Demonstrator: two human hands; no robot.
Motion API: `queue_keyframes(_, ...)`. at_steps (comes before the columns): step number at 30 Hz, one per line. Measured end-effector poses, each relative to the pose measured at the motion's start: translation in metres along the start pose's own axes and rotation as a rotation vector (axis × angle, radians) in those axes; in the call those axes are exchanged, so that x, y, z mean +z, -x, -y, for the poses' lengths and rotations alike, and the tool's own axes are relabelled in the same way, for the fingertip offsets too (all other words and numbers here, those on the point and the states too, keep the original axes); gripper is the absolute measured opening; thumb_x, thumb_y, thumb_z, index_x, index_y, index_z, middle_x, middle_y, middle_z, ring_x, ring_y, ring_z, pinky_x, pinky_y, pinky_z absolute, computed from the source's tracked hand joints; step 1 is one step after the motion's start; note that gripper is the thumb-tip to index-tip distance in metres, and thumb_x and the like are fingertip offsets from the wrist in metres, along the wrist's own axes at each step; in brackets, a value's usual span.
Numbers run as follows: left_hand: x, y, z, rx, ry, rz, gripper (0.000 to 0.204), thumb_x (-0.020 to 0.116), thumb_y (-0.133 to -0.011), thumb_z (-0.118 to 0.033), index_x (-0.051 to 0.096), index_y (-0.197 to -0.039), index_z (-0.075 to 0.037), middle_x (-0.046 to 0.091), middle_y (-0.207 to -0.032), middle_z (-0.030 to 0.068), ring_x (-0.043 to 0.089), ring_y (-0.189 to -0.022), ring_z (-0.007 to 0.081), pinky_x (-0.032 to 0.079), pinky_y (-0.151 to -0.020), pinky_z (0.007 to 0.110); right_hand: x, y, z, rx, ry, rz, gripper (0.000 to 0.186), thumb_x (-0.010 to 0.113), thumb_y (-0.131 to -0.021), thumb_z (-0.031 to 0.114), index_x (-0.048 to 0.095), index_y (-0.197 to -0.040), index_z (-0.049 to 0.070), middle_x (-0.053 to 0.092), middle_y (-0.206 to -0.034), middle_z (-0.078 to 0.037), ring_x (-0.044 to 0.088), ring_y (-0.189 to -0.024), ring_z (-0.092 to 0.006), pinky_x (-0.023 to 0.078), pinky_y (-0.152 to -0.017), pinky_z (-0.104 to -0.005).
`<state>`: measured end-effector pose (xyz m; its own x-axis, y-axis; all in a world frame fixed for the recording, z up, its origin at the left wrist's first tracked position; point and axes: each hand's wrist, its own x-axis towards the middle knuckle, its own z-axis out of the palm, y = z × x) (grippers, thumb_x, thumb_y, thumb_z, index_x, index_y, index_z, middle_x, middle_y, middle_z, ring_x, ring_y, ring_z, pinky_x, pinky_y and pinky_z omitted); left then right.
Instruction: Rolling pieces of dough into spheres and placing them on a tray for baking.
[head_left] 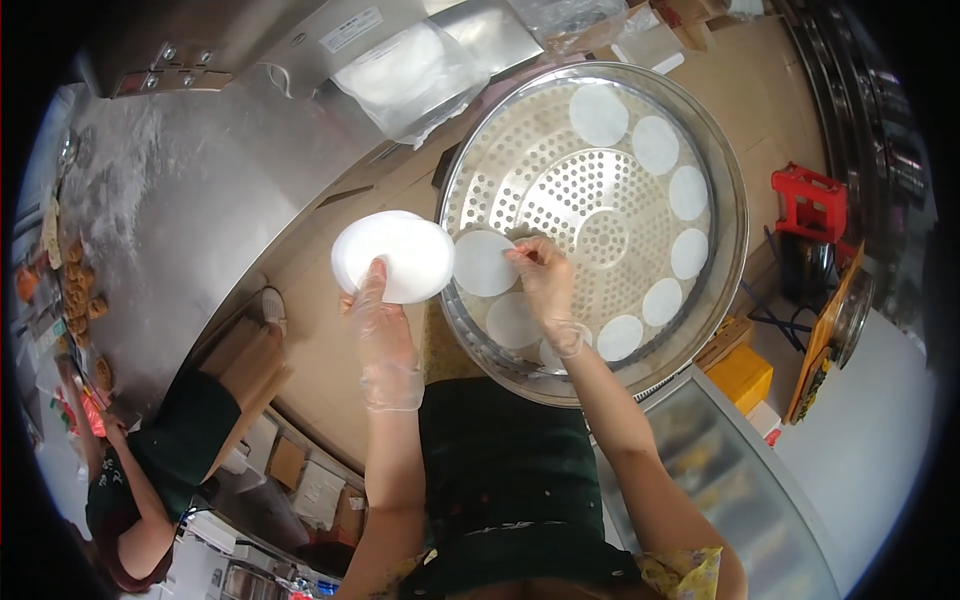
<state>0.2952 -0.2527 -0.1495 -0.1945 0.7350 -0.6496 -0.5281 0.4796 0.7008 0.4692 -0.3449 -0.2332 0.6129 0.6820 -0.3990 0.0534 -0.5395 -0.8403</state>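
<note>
Right hand [547,285], clear-gloved: grip pinched nearly closed, thumb and fingertips meeting on the right edge of a thin, white, round sheet [484,264]. The sheet lay directly left of that grip, at the left side of a large, round, perforated metal pan [605,235]; whether it touched the pan floor could not be told. Being round, it had no long axis. The right hand was nearer, at its edge.

Left hand [378,325], also clear-gloved, stood outside the pan: thumb pressed on top of a stack of white round sheets [400,250], fingers under it. The stack's right edge came up close beside the pinched sheet.

Farther out, similar white discs [690,254] lay in an arc along the pan's wall, upper side round to the lower.

Writing: a pale rectangular label [352,28] on a steel appliance bore dark print; pale lettering marked a co-worker's dark green apron [150,460].
</note>
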Motion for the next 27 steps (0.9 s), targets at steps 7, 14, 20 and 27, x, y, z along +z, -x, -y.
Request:
queue_keyframes(7, -0.005, 0.001, 0.002, -0.05, 0.032, 0.016, 0.037, 0.065, -0.091, 0.0, 0.054, -0.126, 0.002, 0.062, -0.122, 0.0134, 0.064, -0.109, 0.0212, 0.05, -0.102, 0.036, 0.01, 0.01, 0.027, -0.188, 0.223, -0.12, 0.019, 0.074, -0.084, 0.012, 0.069, -0.099, 0.003, 0.064, -0.086, -0.008, 0.061, -0.074, -0.0177, 0.05, -0.067, -0.0318)
queue_keyframes(14, 0.008, 0.009, 0.009, -0.156, 0.086, 0.062, 0.03, 0.067, -0.09, -0.001, 0.06, -0.119, 0.001, 0.068, -0.111, 0.0104, 0.065, -0.105, 0.0182, 0.051, -0.095, 0.035, 0.017, 0.027, 0.089, 0.019, -0.127, 0.164, 0.016, 0.075, -0.086, 0.009, 0.066, -0.097, 0.001, 0.062, -0.086, -0.003, 0.053, -0.077, -0.0102, 0.045, -0.069, -0.0272)
queue_keyframes(20, 0.003, -0.003, 0.014, -0.133, 0.038, -0.009, 0.034, 0.066, -0.09, -0.001, 0.058, -0.123, -0.001, 0.066, -0.116, 0.0108, 0.064, -0.107, 0.0192, 0.051, -0.097, 0.035, 0.021, 0.022, 0.075, -0.051, -0.203, 0.015, 0.01, 0.074, -0.087, 0.008, 0.068, -0.088, 0.0, 0.06, -0.079, 0.0, 0.051, -0.073, -0.0086, 0.043, -0.066, -0.0245)
queue_keyframes(27, 0.003, -0.013, 0.0, -0.06, 0.058, 0.003, 0.044, 0.065, -0.091, -0.002, 0.051, -0.133, 0.0, 0.061, -0.125, 0.0122, 0.062, -0.113, 0.0211, 0.051, -0.1, 0.038, 0.021, -0.051, 0.046, 0.014, -0.106, -0.199, 0.011, 0.073, -0.089, 0.01, 0.069, -0.09, 0.0, 0.063, -0.071, 0.0, 0.049, -0.06, -0.0086, 0.042, -0.055, -0.0268)
